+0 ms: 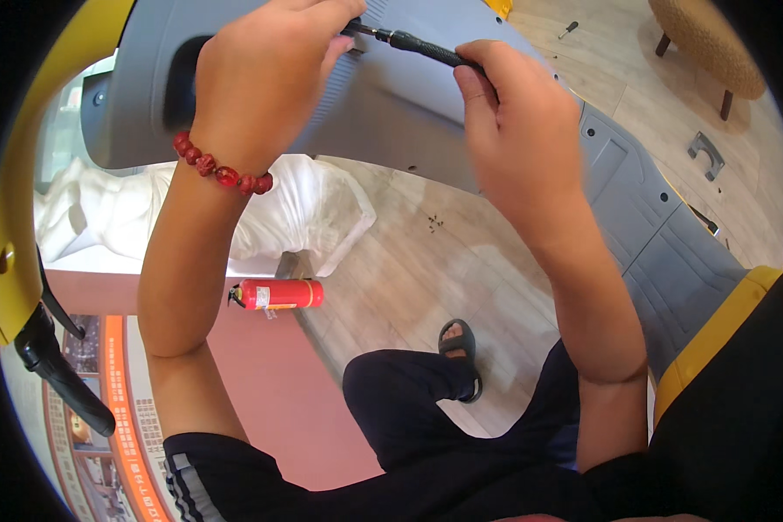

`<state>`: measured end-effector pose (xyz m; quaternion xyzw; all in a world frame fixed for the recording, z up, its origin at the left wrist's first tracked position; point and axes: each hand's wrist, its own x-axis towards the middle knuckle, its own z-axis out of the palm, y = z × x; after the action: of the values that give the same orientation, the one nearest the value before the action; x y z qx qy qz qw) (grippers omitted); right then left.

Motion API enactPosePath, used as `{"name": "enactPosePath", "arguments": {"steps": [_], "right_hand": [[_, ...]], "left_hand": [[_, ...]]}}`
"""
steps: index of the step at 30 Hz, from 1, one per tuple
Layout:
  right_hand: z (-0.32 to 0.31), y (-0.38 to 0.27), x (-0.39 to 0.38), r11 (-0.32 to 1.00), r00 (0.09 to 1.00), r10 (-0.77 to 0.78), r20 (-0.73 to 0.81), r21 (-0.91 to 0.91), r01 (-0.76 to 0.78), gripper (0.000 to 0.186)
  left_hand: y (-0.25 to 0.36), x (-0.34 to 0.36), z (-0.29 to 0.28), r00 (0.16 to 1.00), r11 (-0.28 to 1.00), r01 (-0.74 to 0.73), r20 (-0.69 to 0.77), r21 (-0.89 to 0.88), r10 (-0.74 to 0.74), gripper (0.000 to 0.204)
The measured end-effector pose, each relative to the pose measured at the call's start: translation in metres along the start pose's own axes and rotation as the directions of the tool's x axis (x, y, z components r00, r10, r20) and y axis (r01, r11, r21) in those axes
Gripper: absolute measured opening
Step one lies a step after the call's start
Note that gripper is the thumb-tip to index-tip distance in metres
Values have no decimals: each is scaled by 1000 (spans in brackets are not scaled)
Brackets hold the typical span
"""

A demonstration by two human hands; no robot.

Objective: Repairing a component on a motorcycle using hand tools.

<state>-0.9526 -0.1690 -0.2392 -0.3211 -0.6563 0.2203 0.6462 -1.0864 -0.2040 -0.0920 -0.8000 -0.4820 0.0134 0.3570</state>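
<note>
My right hand (526, 130) is closed round the black handle of a screwdriver (422, 48), which points left with its metal shaft. At the shaft's tip, the fingers of my left hand (265, 78) are bent together in a pinch. A small dark piece shows at those fingertips, too hidden to name. A red bead bracelet (224, 177) circles my left wrist. Both hands are over the grey panel (383, 109) of a yellow-and-grey scooter, beside a ribbed strip. Whether the tip touches a screw cannot be seen.
The scooter's grey footboard (618, 165) runs down the right; a black handlebar grip (61, 374) is at left. On the floor lie small dark bits (435, 224), another screwdriver (569, 30) and a grey bracket (706, 157). A red fire extinguisher (278, 294), white statue (296, 196) and tan stool (713, 43) stand around.
</note>
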Motion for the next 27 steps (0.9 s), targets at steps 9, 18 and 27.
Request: {"name": "enactPosePath", "arguments": {"steps": [9,18,27], "right_hand": [[-29,13,4,335,660,198,725,583,-740,35],[-8,17,4,997,967,-56,250,-36,67,31],[-36,5,32,520,583,276,764,391,-759,27]], "left_hand": [[11,-1,1,999,997,47,14,65,-48,20],[-8,-3,7,999,1000,-26,44,18,25,23],[-3,12,13,1000,998,-25,17,-50,26,25]]}}
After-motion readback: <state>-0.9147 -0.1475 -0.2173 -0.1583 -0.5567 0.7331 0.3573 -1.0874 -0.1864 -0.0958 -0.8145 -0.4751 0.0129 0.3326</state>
